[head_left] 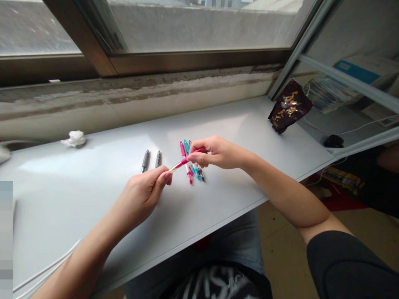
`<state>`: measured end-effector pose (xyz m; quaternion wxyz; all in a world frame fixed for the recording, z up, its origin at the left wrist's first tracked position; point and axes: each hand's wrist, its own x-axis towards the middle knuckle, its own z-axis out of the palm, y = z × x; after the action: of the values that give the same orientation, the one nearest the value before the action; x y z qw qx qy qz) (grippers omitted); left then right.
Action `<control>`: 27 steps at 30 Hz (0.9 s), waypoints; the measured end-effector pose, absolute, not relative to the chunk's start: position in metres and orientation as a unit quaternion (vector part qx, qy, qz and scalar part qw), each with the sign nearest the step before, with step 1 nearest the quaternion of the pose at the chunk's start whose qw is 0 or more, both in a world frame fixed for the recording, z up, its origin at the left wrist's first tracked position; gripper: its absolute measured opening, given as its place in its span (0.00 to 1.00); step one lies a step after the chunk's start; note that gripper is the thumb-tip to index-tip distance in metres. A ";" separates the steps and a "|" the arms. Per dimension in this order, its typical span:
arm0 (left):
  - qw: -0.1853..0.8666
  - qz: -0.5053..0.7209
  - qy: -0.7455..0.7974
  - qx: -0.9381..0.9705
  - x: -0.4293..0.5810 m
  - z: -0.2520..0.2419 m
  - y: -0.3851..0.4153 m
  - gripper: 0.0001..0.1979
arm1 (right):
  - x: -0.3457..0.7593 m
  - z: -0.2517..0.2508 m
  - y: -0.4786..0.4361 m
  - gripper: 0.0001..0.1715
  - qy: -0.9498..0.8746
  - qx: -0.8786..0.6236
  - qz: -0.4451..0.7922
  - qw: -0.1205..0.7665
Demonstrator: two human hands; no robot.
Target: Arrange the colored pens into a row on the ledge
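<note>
A pink pen (182,162) slants between my two hands above the white desk. My left hand (149,187) pinches its lower left end, which looks pale with a bit of yellow. On the pink upper part, the fingers of my right hand (215,153) are closed. Both ends of the pen are partly hidden by fingers. Below my right hand lie a second pink pen (189,176), a turquoise pen (186,146) and a clear pen with a dark tip (202,176), side by side. Two grey pens (145,160) lie just beyond my left hand.
Crumpled white tissue (75,139) lies at the back left of the desk (118,145). A dark packet with gold lettering (290,106) stands at the back right, by a metal shelf frame (346,79). White cables (46,270) run under my left forearm. The window wall borders the far edge.
</note>
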<state>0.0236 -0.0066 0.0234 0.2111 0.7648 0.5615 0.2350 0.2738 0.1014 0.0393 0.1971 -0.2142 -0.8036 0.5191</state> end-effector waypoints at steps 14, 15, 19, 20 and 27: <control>0.190 0.227 0.572 0.765 0.022 0.018 -0.004 0.19 | 0.279 0.037 0.107 0.20 -0.827 -0.230 0.462 0.225; 0.188 0.224 0.575 0.764 0.022 0.018 -0.004 0.19 | 0.279 0.037 0.107 0.28 -0.823 -0.236 0.459 0.236; 0.184 0.217 0.582 0.761 0.021 0.017 -0.003 0.19 | 0.280 0.040 0.108 0.18 -0.814 -0.290 0.457 0.210; 0.184 0.217 0.582 0.762 0.021 0.017 -0.003 0.19 | 0.280 0.042 0.108 0.19 -0.818 -0.291 0.454 0.201; 0.185 0.226 0.582 0.759 0.021 0.015 -0.003 0.19 | 0.280 0.044 0.107 0.18 -0.808 -0.280 0.458 0.244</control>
<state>0.0209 -0.0031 0.0152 0.1852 0.7588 0.5823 0.2256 0.2798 0.1067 0.0441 0.2440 -0.2799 -0.8079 0.4577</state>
